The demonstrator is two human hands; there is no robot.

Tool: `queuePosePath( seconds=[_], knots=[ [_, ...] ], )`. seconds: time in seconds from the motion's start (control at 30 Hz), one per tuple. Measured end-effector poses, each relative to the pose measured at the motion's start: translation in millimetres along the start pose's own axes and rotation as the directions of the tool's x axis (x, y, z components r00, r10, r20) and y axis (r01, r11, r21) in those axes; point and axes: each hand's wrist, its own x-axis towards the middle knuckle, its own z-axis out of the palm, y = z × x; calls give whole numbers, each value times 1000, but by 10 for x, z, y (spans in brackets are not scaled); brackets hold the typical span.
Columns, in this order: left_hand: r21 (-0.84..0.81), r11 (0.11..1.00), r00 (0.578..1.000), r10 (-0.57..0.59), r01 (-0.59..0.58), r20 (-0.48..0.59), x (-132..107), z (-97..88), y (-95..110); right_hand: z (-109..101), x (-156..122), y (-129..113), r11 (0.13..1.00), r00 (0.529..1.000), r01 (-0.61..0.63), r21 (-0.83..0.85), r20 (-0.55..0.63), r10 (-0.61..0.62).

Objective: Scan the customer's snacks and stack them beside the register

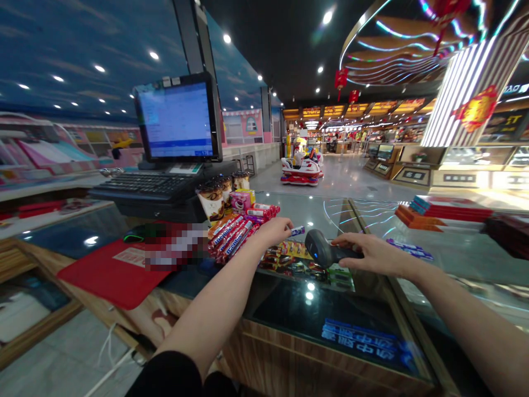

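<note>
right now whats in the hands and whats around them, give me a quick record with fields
left hand: pinching a candy roll
right hand: gripping a handheld barcode scanner
nearest goods: pile of candy rolls, beside the left hand
surface: glass-topped counter
also on counter: checkout monitor, keyboard, red mat

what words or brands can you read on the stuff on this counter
Candy rolls by the left hand: lettering too small to read
Barcode scanner in the right hand: no readable text
Blue sign under the counter glass: upside-down Chinese characters, too blurred to quote
Monitor screen: too small to read
Red mat: white label, unreadable
</note>
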Motion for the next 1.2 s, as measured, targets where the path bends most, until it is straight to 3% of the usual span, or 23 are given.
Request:
queuePosePath(
  seconds=[0.17,0.27,0.37,0.47,0.63,0.8,1.0,1.2],
  knots=[
    [-60,996,997,59,-61,-40,34,-20,1,-5,-2,-21,1000,1000,-14,8,-2,14],
    [-142,988,980,25,-54,-200,35,-202,-21,-9,-4,-41,1000,1000,-20,10,-17,20],
    [-164,986,902,-99,32,-421,-53,-476,-94,-11,-9,-51,1000,999,-21,8,-28,21],
    [-90,984,834,-181,156,-521,-227,-733,-256,-5,-10,-40,1000,999,-15,7,-41,15],
    [44,934,825,-289,353,-486,-535,-956,-637,14,4,0,1000,999,-13,12,-30,14],
    [98,878,791,-368,469,-489,-733,-957,-886,18,4,-14,999,1000,0,42,-13,1],
    [147,861,782,-354,487,-513,-855,-928,-886,21,-7,-51,999,1000,-6,45,-16,7],
    [314,749,763,-372,583,-529,-909,-901,-802,7,-14,-75,998,999,-42,46,17,42]
  ],
)
